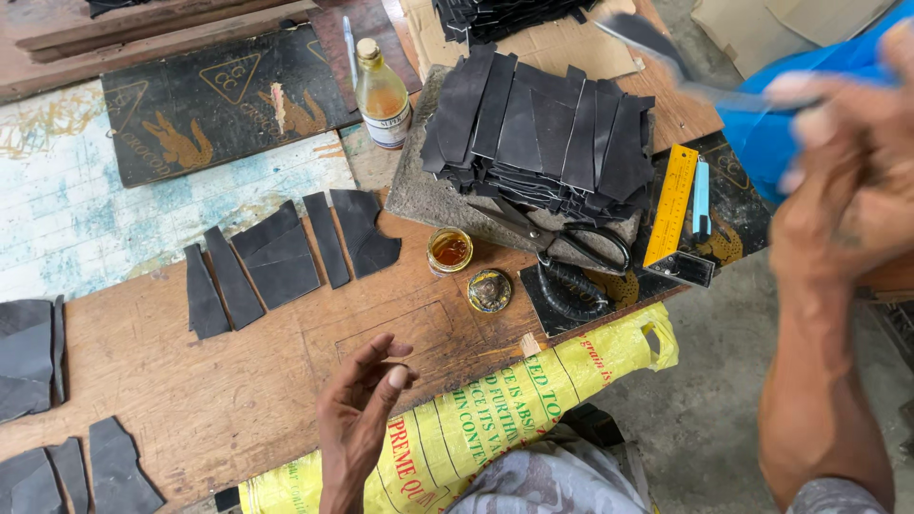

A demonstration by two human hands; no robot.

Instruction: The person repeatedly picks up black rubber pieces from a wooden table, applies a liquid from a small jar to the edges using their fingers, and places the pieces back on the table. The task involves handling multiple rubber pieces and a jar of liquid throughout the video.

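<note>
— What is the right hand (847,181) doing?

— It is raised off the right edge of the surface (238,381), blurred. Its grip is pinched on a thin dark strip (657,48), beside something blue (809,105) that I cannot make out.

— Which way does the strip run?

— Its long axis slants from the fingers up and left, with the free end pointing toward the far edge of the surface, over the cardboard (562,48) there. It touches nothing below it.

— And the left hand (367,405)?

— It hovers at the near edge, palm turned up and fingers loosely spread, holding nothing. It is just beside the yellow printed sack (495,405) that hangs over that edge.

— What lies around?

— A row of dark cut pieces (276,262) lies flat toward the middle, their long axes running mostly near to far. Right of them sit a small open tin of amber liquid (449,249) and its lid (489,290). Further right, scissors (562,238) lie against a stone slab (428,190) bearing a stack of dark pieces (543,133). A glass bottle (383,95) stands upright behind the slab, and a yellow square ruler (672,205) lies near the right edge.
</note>
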